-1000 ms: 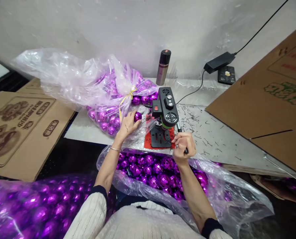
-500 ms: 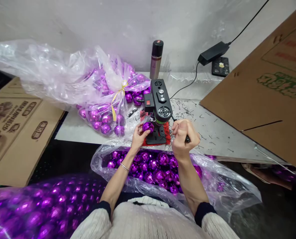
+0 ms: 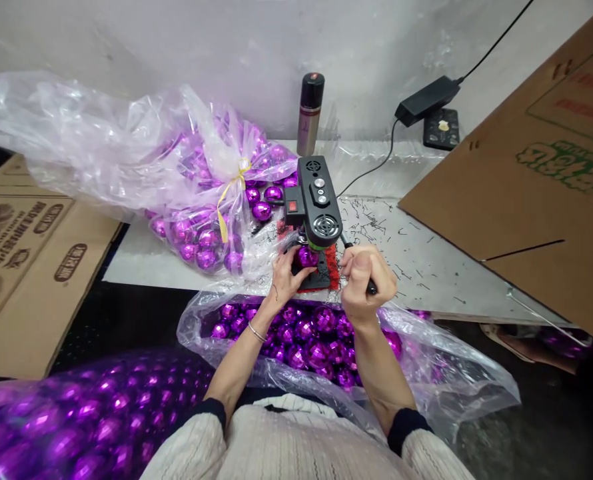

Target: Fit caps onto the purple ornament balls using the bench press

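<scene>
My left hand (image 3: 287, 275) is closed on a shiny purple faceted ball (image 3: 307, 256), thumb and fingers around its left side. The ball sits beneath the head of a small black hand press (image 3: 321, 200) with a red switch. Its underside contact with the press base (image 3: 316, 280) is partly hidden. My right hand (image 3: 369, 279) is wrapped in a fist around the press's lever handle (image 3: 372, 288), whose black tip shows below the fingers. Below my arms, an open clear plastic bag (image 3: 196, 320) holds many purple balls (image 3: 304, 329).
A tied bag of purple balls (image 3: 206, 257) stands left of the press, another bag (image 3: 91, 413) lower left. Cardboard boxes (image 3: 516, 200) flank the table. A spray can (image 3: 310, 117), a power adapter (image 3: 426, 100) and a dark phone-like object (image 3: 441, 129) lie behind. Small dark wire bits (image 3: 401, 233) litter the tabletop.
My left hand has moved right, bringing the purple ball from beside the press to under its head. My right hand keeps its grip on the lever. The view has shifted slightly.
</scene>
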`<state>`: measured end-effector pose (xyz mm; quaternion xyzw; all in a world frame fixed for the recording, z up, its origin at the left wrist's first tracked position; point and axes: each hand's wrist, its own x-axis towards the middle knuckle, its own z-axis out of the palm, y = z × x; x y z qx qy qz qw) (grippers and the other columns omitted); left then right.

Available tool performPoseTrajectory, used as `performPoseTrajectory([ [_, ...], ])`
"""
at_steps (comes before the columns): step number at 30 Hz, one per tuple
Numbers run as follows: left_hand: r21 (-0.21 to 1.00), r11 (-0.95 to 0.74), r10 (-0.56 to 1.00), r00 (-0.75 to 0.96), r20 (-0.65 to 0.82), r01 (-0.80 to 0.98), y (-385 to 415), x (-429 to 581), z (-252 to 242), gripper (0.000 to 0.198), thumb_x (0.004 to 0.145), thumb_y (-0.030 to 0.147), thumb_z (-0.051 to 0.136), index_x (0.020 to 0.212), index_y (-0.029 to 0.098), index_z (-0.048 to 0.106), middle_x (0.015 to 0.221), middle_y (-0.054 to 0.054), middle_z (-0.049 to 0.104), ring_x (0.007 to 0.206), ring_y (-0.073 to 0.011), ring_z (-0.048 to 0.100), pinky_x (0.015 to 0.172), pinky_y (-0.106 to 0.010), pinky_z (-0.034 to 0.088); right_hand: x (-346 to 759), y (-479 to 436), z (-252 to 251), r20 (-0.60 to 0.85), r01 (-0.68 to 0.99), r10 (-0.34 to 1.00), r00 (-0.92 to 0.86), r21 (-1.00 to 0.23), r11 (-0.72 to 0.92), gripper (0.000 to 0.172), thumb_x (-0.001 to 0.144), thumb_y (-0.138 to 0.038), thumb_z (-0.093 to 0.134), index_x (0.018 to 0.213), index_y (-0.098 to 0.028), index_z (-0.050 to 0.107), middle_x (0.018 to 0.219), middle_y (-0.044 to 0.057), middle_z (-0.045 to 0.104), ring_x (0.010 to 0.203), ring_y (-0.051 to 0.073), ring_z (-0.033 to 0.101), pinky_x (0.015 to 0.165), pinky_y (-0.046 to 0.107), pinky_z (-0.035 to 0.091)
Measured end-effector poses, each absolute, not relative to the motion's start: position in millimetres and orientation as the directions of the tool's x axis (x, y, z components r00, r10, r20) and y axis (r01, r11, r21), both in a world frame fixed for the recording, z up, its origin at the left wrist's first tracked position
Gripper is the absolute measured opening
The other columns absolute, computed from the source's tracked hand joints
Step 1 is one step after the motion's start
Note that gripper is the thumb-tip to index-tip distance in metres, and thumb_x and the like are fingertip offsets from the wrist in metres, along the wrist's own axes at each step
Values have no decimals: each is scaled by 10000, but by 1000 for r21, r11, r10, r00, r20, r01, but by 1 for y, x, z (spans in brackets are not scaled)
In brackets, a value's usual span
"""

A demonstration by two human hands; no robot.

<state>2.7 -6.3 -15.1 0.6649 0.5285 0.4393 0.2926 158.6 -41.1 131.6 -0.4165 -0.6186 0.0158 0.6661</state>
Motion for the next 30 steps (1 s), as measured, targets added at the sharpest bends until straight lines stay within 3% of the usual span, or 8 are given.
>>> performPoseTrajectory([
  [8, 808, -330, 940, 95, 327, 488, -9, 3, -12, 671, 877, 623, 855, 1398, 236, 680, 1347, -151, 772, 1289, -367, 709, 1169, -541, 502, 158, -44, 127, 803, 487, 545, 242, -587, 647, 349, 1069, -212, 511, 722, -242, 542, 669, -13, 594, 626, 141, 603, 574, 324, 458],
  [20, 838, -380, 925, 158, 346, 391, 3, 5, -22, 674, 872, 594, 867, 1408, 226, 689, 1364, -155, 772, 1329, -361, 707, 1277, -600, 425, 159, -44, 120, 824, 495, 515, 235, -557, 667, 350, 1062, -184, 515, 717, -239, 533, 656, -21, 591, 623, 136, 609, 576, 318, 439],
  [30, 869, -352, 935, 176, 308, 348, 1, 2, -24, 687, 855, 601, 881, 1414, 243, 706, 1385, -156, 773, 1351, -361, 706, 1297, -615, 408, 165, -43, 66, 880, 486, 442, 176, -468, 738, 321, 1075, -250, 470, 768, -248, 562, 706, -11, 624, 602, 150, 610, 561, 314, 489],
])
